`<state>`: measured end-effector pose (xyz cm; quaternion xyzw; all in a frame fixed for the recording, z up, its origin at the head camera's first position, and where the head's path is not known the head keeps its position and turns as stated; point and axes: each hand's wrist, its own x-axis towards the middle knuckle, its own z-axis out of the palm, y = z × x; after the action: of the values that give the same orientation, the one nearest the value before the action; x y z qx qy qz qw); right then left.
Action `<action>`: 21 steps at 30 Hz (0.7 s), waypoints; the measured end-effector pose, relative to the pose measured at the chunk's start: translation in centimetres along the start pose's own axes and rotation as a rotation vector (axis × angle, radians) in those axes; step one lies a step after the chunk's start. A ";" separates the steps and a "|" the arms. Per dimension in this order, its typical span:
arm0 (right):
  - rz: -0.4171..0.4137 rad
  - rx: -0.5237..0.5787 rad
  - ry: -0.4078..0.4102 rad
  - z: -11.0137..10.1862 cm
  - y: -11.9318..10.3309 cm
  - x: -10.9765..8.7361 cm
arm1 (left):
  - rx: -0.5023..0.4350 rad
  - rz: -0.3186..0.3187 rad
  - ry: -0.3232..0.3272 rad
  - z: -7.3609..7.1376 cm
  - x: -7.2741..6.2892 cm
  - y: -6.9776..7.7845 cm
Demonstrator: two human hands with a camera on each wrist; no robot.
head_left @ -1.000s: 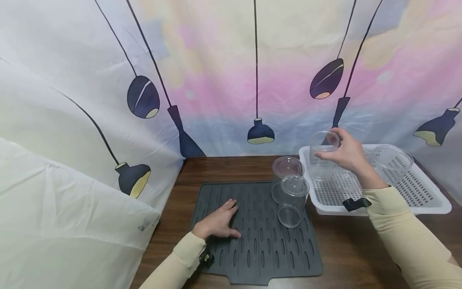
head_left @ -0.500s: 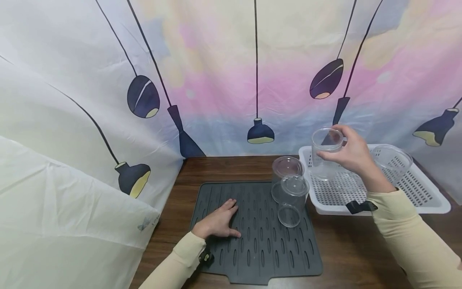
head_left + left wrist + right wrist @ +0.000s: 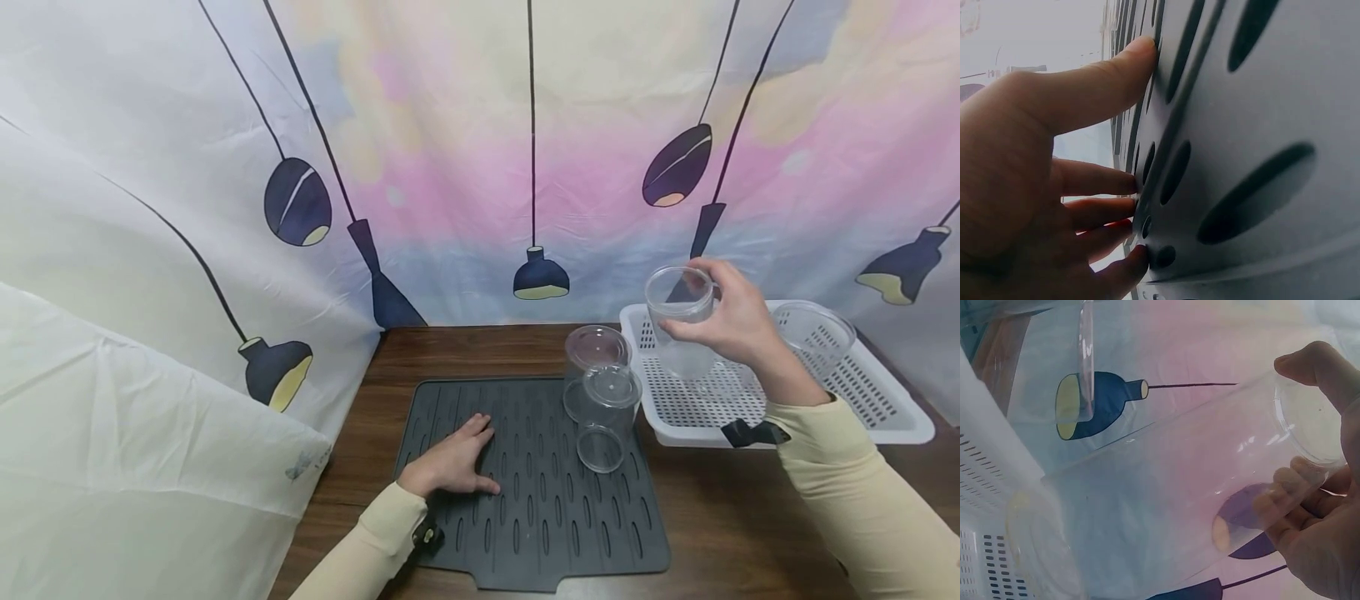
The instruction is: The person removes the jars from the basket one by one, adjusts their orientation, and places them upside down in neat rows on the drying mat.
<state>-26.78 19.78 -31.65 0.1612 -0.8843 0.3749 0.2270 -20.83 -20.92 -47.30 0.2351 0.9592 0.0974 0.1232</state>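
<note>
My right hand grips a clear plastic jar near its upper rim, thumb on one side and fingers round the other. In the right wrist view the jar stretches away from the hand, its far end overlapping the basket. My left hand lies with spread fingers on a dark grey slotted mat; its thumb and fingertips touch the slotted surface in the left wrist view. Two more clear jars, one farther back and one nearer, stand on the mat's right side.
A white perforated basket stands right of the mat, beneath the held jar. Inside it, at the right, is a wide clear container. A brown wooden table lies under everything, with a printed cloth hanging behind.
My right hand has shifted slightly to the right over the basket, and the jar in it has tilted a little, its lower end swinging right. The left hand stays put.
</note>
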 end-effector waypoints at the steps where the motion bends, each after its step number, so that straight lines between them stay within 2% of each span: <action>1: -0.010 0.003 0.003 0.0 -0.1 0.0 | -0.001 0.001 -0.001 0.0 0.0 0.0; 11: -0.130 -0.008 0.059 -0.4 -1.1 -0.5 | 0.004 -0.002 -0.004 0.1 -0.1 0.0; 21: -0.221 -0.022 0.043 -1.0 -2.9 -0.7 | 0.011 -0.010 -0.003 -0.2 0.2 0.2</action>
<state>-24.61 18.66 -29.70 0.2472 -0.8602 0.3410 0.2875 -20.93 -20.70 -47.13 0.2311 0.9607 0.0912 0.1237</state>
